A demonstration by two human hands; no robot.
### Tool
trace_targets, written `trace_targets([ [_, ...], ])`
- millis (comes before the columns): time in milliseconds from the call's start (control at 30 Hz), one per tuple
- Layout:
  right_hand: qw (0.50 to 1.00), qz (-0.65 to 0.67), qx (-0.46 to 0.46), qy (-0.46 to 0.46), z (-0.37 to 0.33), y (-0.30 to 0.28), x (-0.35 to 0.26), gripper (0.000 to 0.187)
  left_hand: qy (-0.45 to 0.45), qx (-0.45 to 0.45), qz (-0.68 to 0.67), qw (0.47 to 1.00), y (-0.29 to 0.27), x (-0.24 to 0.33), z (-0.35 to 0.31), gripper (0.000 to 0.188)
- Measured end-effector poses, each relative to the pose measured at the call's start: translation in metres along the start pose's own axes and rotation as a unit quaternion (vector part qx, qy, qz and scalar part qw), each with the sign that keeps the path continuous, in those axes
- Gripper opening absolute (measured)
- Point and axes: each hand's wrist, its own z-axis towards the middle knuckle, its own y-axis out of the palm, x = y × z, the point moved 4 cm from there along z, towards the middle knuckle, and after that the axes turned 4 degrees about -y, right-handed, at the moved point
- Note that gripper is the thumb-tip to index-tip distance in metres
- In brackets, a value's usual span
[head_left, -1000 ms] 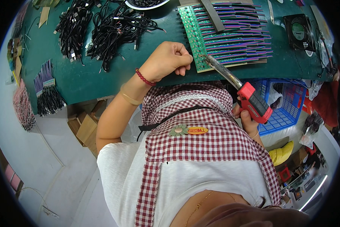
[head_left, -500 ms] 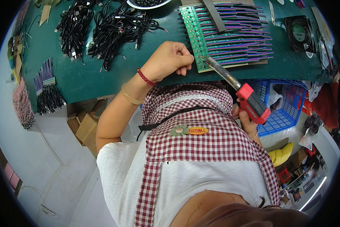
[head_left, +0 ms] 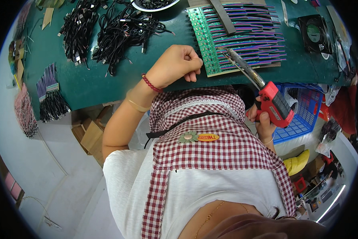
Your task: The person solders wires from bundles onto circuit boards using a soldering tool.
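My right hand (head_left: pixel 264 122) is wrapped round the grip of a red and black soldering gun (head_left: pixel 276 104). Its metal barrel points up and left, and the tip is over a green circuit board panel (head_left: pixel 205 42); whether it touches cannot be seen. Rows of thin multicoloured wires (head_left: pixel 252 43) run rightward from the panel. Beside the panel's lower left edge, my left hand (head_left: pixel 181 63) is closed with its fingers curled in and thumb pressed to them. What it holds, if anything, is hidden. A dark flat bar (head_left: pixel 223 18) lies across the wires at the top.
Piles of black cables (head_left: pixel 123 34) lie left of the panel on the green table (head_left: pixel 95 89), below a white bowl (head_left: pixel 155 7). Wire bundles (head_left: pixel 51 95) hang over the left edge. A black fan (head_left: pixel 315 34) stands right; a blue basket (head_left: pixel 302 119) sits below the table edge.
The soldering gun has shifted right in my right hand, its tip moving farther up the panel. My left hand has stayed nearly still, still closed.
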Motion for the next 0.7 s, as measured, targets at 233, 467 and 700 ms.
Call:
trace_targets([
  [233,0.997,0.037,0.037,-0.048,0.014,0.000,-0.009,0.053,0.256,0.263,0.470,0.803,-0.052,0.072,0.007,0.027],
  [467,0.993,0.061,0.037,-0.094,0.027,0.008,-0.018,0.050,0.249,0.336,0.552,0.721,-0.093,0.106,0.053,0.014],
  [700,0.990,0.084,0.059,-0.100,0.029,0.005,-0.018,0.049,0.200,0.321,0.529,0.760,-0.097,0.107,0.048,0.012],
])
